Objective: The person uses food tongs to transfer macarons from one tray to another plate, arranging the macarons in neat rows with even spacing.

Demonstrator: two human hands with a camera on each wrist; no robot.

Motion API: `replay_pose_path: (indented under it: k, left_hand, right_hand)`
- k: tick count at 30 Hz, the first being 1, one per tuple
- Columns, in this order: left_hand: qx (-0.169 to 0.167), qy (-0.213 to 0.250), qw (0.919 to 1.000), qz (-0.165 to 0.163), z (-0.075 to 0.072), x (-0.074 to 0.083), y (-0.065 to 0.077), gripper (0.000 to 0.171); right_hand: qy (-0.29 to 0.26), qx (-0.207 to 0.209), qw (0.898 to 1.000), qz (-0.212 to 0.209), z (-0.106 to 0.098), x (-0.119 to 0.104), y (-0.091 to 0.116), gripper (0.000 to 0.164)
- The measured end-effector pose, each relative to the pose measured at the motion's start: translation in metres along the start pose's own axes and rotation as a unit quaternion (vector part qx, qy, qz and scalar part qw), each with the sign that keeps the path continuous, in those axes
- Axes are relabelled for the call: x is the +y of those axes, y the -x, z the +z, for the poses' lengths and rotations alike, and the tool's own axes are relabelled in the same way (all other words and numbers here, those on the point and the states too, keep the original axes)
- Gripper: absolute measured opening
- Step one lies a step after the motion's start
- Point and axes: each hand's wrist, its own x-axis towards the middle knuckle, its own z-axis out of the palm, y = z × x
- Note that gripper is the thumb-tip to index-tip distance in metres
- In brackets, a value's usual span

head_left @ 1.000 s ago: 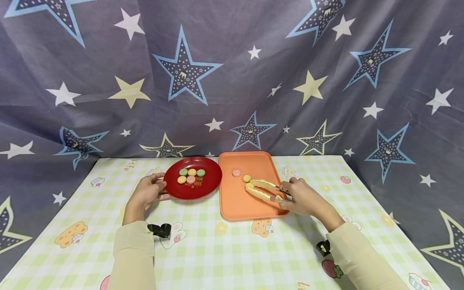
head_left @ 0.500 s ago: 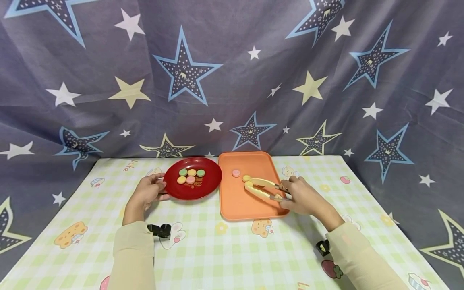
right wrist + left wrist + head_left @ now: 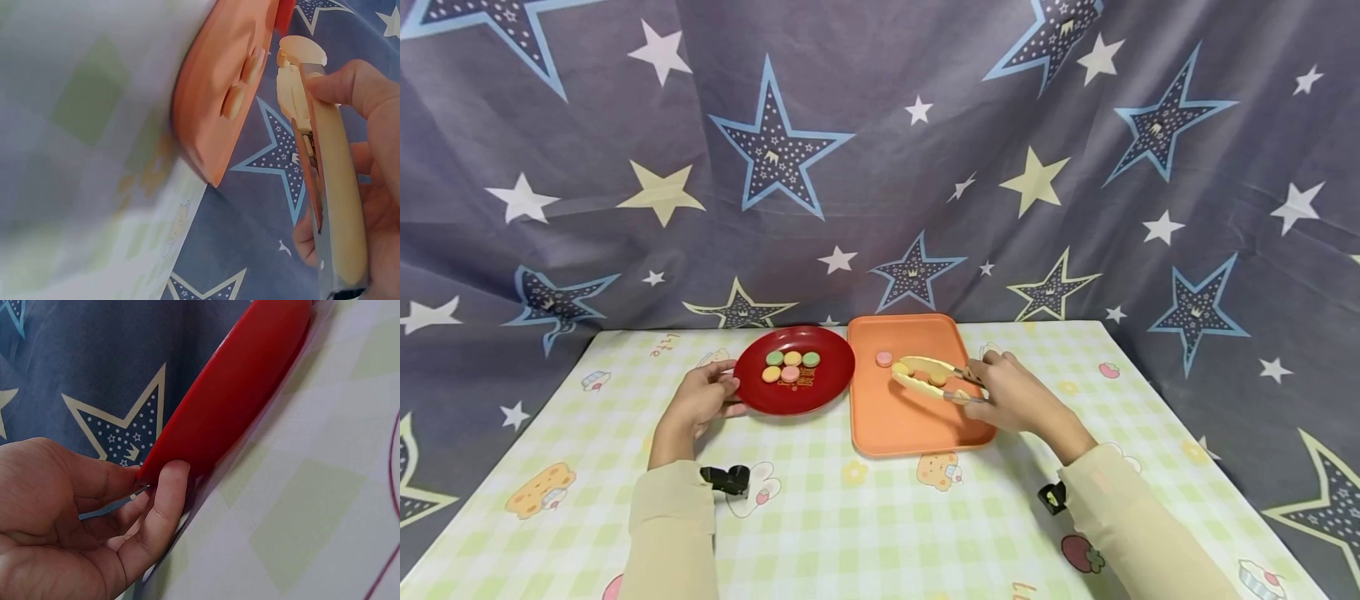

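My left hand [image 3: 698, 402] pinches the near-left rim of a red plate [image 3: 760, 393], thumb above and fingers beneath in the left wrist view. On the plate sit several macarons in green, yellow and pink. My right hand [image 3: 1017, 395] holds tongs [image 3: 340, 187] with cream tips and pale handle covers. Their tips reach over the orange tray [image 3: 887, 429], around a yellow macaron [image 3: 902, 368]; whether they grip it I cannot tell. Another yellow macaron [image 3: 937, 379] shows between the tong arms, and a pink macaron [image 3: 883, 358] lies left of the tips.
Plate and tray stand side by side at the back of a table with a green checked cloth [image 3: 850, 533]. Behind them hangs a dark curtain [image 3: 865, 100] with a star pattern. A black wrist camera [image 3: 727, 479] sits at the left cuff.
The tongs have moved slightly left and up, and their tips now surround the yellow macaron. A second yellow macaron has come into sight between the arms. My left hand stays at the plate.
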Motion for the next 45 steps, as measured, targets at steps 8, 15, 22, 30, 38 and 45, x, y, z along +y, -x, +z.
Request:
replay_pose_path:
  k: [8,15,22,30,38,45]
  left_hand:
    - [0.001,0.003,1.0,0.0,-0.001,0.0,0.001,0.053]
    - [-0.001,0.005,1.0,0.0,-0.001,0.0,0.001,0.053]
    - [-0.001,0.007,1.0,0.001,0.0,-0.001,0.0,0.053]
    - [0.001,0.006,1.0,0.003,0.0,-0.002,-0.001,0.053]
    - [0.002,0.007,1.0,0.006,-0.001,-0.002,0.001,0.053]
    - [-0.004,0.009,0.9999,0.009,-0.001,-0.002,0.001,0.053]
  right_hand:
    - [0.004,0.002,1.0,-0.011,-0.004,-0.009,-0.013,0.026]
    - [0.001,0.001,1.0,-0.014,-0.004,-0.018,-0.024,0.024]
    - [0.005,-0.01,1.0,-0.015,-0.003,-0.028,-0.034,0.026]
    - [0.01,-0.003,0.999,-0.036,0.003,-0.038,-0.044,0.03]
    - [0.018,-0.03,0.999,-0.028,0.007,-0.051,-0.056,0.031]
    - [0.025,-0.054,0.998,-0.011,0.012,-0.061,-0.066,0.033]
